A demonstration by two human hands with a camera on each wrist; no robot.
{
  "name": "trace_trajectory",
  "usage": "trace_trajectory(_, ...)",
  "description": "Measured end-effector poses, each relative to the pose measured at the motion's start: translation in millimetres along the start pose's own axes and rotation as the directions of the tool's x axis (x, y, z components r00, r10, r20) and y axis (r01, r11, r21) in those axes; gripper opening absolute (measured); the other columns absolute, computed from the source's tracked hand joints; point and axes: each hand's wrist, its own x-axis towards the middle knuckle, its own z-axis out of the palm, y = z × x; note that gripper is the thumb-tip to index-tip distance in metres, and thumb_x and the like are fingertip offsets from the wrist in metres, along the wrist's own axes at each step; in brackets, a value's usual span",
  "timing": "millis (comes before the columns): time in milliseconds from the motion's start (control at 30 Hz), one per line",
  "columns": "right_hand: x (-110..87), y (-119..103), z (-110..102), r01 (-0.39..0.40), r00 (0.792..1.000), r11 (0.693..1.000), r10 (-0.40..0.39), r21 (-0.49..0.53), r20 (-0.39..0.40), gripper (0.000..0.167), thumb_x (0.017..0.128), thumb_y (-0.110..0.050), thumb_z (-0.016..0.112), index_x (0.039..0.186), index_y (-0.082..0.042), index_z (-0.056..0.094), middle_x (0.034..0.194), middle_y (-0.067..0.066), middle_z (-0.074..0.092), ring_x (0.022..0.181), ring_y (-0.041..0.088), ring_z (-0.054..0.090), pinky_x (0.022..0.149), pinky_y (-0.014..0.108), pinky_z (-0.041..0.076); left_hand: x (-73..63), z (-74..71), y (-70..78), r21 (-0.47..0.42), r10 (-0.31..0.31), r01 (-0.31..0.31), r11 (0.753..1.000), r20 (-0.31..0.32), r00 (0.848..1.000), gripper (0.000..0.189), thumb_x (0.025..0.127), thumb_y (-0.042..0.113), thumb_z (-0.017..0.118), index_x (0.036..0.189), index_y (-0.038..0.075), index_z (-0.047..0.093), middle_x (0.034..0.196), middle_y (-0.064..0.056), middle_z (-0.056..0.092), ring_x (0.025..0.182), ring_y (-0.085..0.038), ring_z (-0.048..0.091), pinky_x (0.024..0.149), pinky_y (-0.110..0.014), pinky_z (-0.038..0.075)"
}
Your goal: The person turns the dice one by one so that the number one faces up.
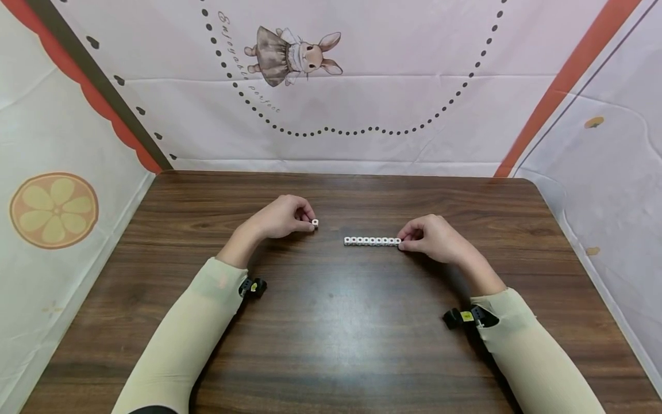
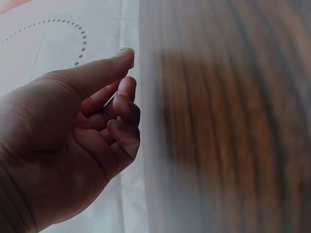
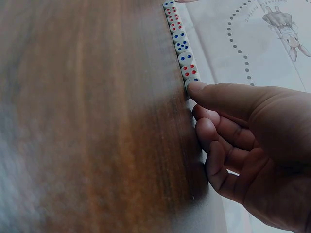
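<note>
A row of several white dice (image 1: 371,241) runs left to right on the wooden table. Blue and red pips show on the sides of these dice (image 3: 182,46) in the right wrist view. My right hand (image 1: 437,238) pinches the die at the row's right end between thumb and fingers. Left of the row, apart from it, my left hand (image 1: 281,217) pinches a single white die (image 1: 315,222). Whether that die touches the table, I cannot tell. In the left wrist view the hand (image 2: 73,131) hides it, with the other fingers curled.
The brown wood-grain table (image 1: 341,333) has its far edge against a white printed cloth (image 1: 403,98) with a rabbit drawing. More cloth (image 1: 605,172) hangs along the right side. A small black camera (image 1: 253,287) sits on the left wrist, another camera (image 1: 457,318) on the right.
</note>
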Motion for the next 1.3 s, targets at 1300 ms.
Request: trace_trajectory(1300, -1.3, -4, -1, -0.008, 1.0, 1.0, 0.008, 0.005, 0.001, 0.007, 0.094, -0.015, 0.084, 0.099, -0.013, 0.08, 0.084, -0.006, 0.072, 0.078, 0.016, 0.061, 0.072, 0.037, 0.049, 11.9, 35.8, 39.4, 0.044, 0.106, -0.111, 0.993, 0.114, 0.988, 0.014, 0.094, 0.017, 0.083, 0.097, 0.011, 0.071, 0.089, 0.002, 0.069, 0.084, -0.013, 0.063, 0.08, -0.031, 0.051)
